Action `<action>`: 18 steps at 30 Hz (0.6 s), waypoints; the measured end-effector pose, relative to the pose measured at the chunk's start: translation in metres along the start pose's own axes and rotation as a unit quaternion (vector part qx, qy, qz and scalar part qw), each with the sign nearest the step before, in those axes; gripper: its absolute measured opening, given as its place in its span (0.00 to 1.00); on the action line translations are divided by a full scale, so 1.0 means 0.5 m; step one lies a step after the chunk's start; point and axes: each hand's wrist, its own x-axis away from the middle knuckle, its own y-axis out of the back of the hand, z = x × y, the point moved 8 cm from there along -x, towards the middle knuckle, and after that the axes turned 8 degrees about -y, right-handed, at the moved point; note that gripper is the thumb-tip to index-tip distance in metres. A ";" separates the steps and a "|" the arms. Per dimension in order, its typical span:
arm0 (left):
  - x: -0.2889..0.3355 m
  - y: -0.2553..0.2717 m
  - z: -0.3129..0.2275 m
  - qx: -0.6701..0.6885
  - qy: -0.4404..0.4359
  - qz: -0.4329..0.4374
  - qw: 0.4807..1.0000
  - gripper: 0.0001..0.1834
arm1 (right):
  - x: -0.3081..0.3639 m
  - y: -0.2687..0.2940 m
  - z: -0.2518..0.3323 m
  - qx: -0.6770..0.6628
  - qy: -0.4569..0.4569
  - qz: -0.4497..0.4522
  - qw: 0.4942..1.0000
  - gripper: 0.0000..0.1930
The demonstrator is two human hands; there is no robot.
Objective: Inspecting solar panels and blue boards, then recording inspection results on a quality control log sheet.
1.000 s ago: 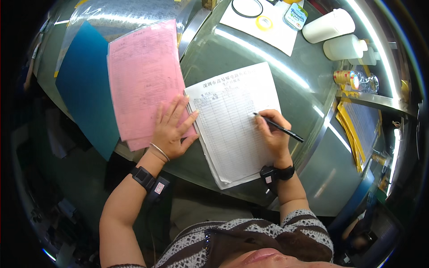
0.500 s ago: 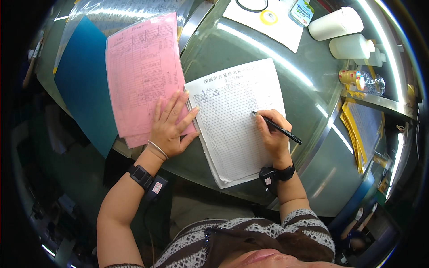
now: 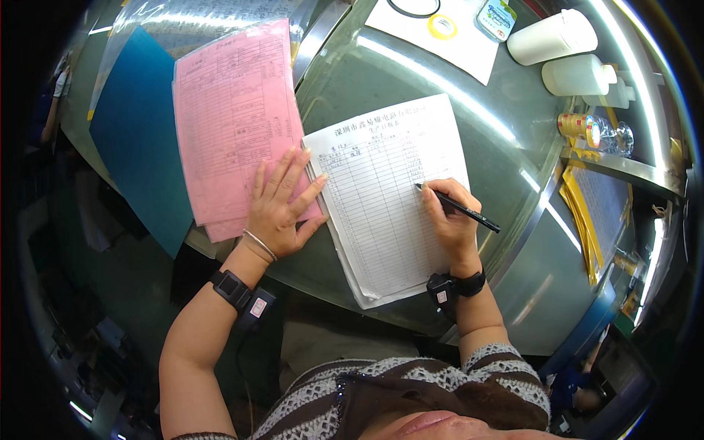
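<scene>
In my right hand (image 3: 456,220) is a black pen (image 3: 469,211), pinched with its tip on a white form sheet (image 3: 374,227). The sheet is ruled into a table and tops a stack of similar paper. Handwriting fills a few upper rows and part of a right-hand column. My left hand (image 3: 282,205) lies flat with fingers spread, across the lower right corner of a pink form in a clear sleeve (image 3: 220,139) and the left edge of the white stack. A second pink sheet shows beneath the first.
A blue folder (image 3: 139,139) lies left of the pink form. At the far right stand a white canister (image 3: 550,38), a translucent bottle (image 3: 576,75) and a tape roll (image 3: 576,128). A yellow ring (image 3: 442,27) rests on white paper. Yellow-edged sleeves (image 3: 598,213) hang at the right.
The pen and my right hand have shifted very slightly right along the sheet. My left hand stays in place. At the far left edge, another person's arm shows more.
</scene>
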 end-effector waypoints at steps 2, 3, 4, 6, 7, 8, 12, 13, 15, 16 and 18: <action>0.000 -0.001 0.001 -0.002 0.000 0.001 1.000 0.29 | 0.000 -0.001 -0.001 -0.004 -0.006 -0.001 1.000 0.02; 0.000 -0.001 0.001 -0.001 -0.002 -0.002 1.000 0.29 | 0.000 0.001 0.001 -0.004 -0.006 -0.001 1.000 0.02; 0.000 0.000 0.000 0.001 -0.004 -0.006 1.000 0.29 | -0.001 0.002 0.005 0.006 0.001 0.002 1.000 0.02; 0.000 0.000 0.000 0.000 -0.005 -0.007 1.000 0.29 | 0.001 -0.001 0.003 0.016 0.007 0.005 1.000 0.02; 0.000 0.000 0.000 0.000 -0.005 -0.007 1.000 0.29 | 0.003 0.002 -0.009 -0.028 -0.006 -0.009 1.000 0.02; -0.001 0.000 0.000 0.000 -0.006 -0.007 1.000 0.29 | 0.004 0.006 -0.019 -0.073 -0.018 -0.023 0.997 0.03; -0.001 0.000 -0.001 0.000 -0.005 -0.004 1.000 0.29 | 0.000 0.005 -0.007 -0.020 -0.011 -0.006 1.000 0.03; -0.001 0.001 -0.001 -0.001 -0.004 -0.004 1.000 0.29 | 0.000 0.005 -0.002 -0.013 -0.003 -0.012 1.000 0.03; -0.001 0.000 0.000 -0.001 -0.005 -0.004 1.000 0.29 | 0.000 0.006 0.001 -0.007 0.004 -0.018 1.000 0.02; -0.001 0.000 0.000 0.000 -0.004 -0.003 1.000 0.29 | 0.000 0.005 -0.001 -0.002 0.000 -0.017 1.000 0.02; -0.001 0.000 0.000 0.000 -0.004 -0.004 1.000 0.29 | 0.000 0.006 -0.003 0.002 -0.003 -0.015 1.000 0.02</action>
